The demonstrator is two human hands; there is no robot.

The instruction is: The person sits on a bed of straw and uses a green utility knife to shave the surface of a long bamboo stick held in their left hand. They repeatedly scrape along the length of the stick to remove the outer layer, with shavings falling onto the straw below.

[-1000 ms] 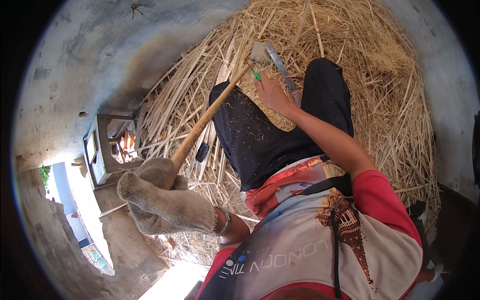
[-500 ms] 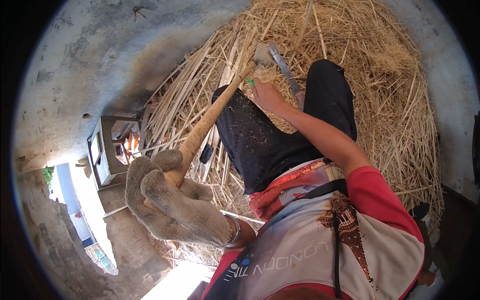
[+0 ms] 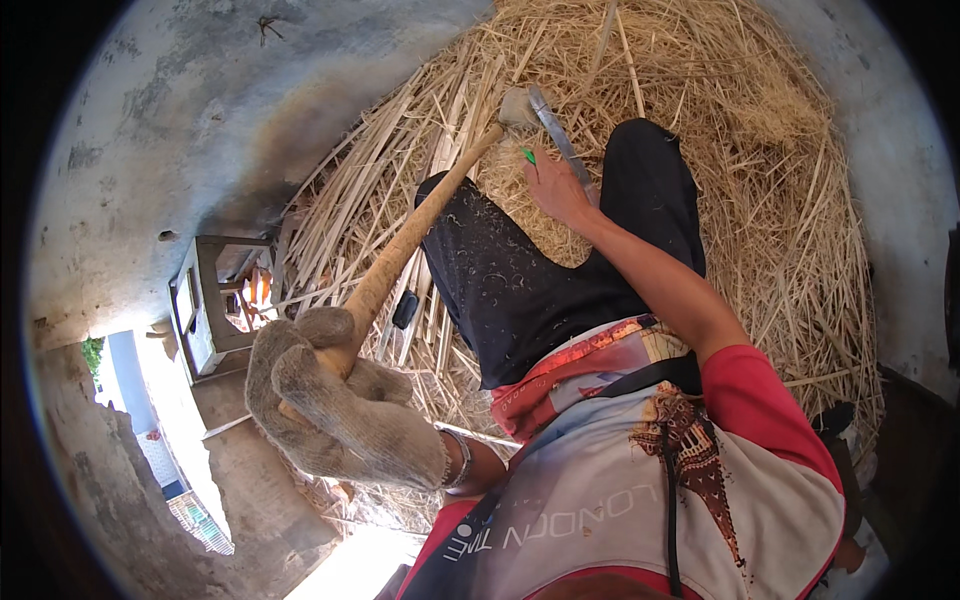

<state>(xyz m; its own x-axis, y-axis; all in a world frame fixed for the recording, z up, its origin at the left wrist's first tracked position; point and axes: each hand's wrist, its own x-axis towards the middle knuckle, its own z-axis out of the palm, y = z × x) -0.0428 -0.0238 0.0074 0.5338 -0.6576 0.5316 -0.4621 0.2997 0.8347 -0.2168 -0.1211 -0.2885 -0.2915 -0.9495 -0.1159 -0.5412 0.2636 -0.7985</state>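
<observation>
My left hand [image 3: 345,400], in a thick grey knitted glove, is closed around the near end of a long bamboo pole [image 3: 405,242]. The pole slants up across my left knee, and its thin far end lies by a pale rounded block [image 3: 518,108]. Between my knees, my bare right hand [image 3: 560,188] has its fingers drawn together around a small green object [image 3: 528,156], too small to identify. Just beyond that hand a long metal blade [image 3: 560,128] leans up beside the block; its lower end is partly hidden by my wrist.
Dry straw and split strips [image 3: 760,200] are heaped ahead and to the right. A small black object [image 3: 405,310] lies beside my left leg. A wooden frame [image 3: 215,300] stands by the stained wall [image 3: 190,130], with a bright opening further left.
My right hand has moved right with the green object, away from the pole and closer to the blade. My left hand keeps its hold on the pole. The whole view has shifted slightly.
</observation>
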